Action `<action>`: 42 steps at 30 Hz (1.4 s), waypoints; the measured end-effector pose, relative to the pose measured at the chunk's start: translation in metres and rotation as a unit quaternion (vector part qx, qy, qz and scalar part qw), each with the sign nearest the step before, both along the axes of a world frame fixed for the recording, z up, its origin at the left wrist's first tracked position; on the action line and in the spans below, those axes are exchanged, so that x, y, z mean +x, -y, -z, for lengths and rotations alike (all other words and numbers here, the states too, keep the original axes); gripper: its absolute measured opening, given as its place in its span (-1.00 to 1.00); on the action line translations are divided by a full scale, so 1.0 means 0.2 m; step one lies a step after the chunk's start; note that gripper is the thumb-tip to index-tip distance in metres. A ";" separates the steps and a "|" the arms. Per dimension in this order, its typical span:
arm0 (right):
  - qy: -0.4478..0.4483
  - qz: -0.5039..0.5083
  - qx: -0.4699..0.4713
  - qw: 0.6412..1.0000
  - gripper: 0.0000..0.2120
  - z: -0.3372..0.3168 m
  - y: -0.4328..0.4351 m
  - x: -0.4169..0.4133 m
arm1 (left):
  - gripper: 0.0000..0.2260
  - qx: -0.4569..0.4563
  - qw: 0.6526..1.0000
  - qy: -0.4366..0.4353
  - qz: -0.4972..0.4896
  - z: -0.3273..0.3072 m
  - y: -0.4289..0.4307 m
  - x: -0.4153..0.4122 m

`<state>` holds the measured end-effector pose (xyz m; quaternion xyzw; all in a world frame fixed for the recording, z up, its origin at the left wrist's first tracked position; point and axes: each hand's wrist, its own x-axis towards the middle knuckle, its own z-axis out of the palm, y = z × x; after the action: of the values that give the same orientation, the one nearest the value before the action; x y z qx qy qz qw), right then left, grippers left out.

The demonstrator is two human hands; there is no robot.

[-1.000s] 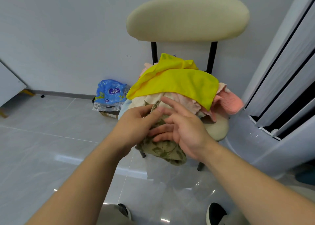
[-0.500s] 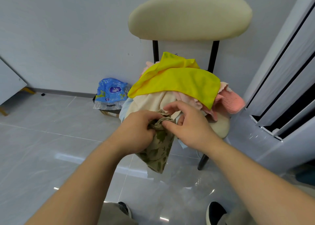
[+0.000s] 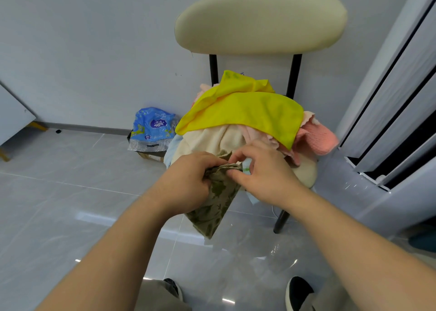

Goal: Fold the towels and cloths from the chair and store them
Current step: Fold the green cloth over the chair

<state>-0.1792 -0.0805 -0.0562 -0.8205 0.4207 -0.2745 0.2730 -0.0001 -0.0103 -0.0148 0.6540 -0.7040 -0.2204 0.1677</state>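
Left hand [image 3: 186, 183] and right hand [image 3: 266, 176] pinch the top of the olive cloth [image 3: 217, 207], now hanging clear at the front edge of the chair seat [image 3: 305, 172] instead of lying bunched on the pile [image 3: 212, 138].

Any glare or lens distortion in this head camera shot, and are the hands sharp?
Head view: wide-angle distortion slants the grey door panels at right; small glare streaks dot the glossy grey tiled floor; left hand and right hand, gripping the olive leaf-patterned cloth, look sharp.
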 end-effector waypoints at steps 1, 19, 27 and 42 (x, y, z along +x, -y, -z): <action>-0.005 0.002 0.002 1.000 -0.89 0.00 0.01 0.00 | -0.52 0.002 1.000 0.000 0.005 0.00 0.00 0.00; 0.033 -0.023 0.104 0.994 -0.91 0.00 0.02 0.00 | -0.32 0.070 0.997 -0.020 -0.011 0.01 -0.01 0.01; 0.073 -0.001 0.097 0.993 -0.85 -0.03 0.05 -0.01 | -0.37 0.096 0.995 -0.010 -0.029 0.00 0.01 0.11; 0.237 0.124 -0.035 0.963 -0.87 -0.07 0.07 0.03 | -0.67 0.041 0.781 -0.556 -0.283 0.04 0.14 -0.04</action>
<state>-0.1736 -0.0936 -0.0424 -0.6825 0.4321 -0.5076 0.2996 -0.0090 -0.0384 -0.0224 0.5941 -0.2625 -0.5173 0.5573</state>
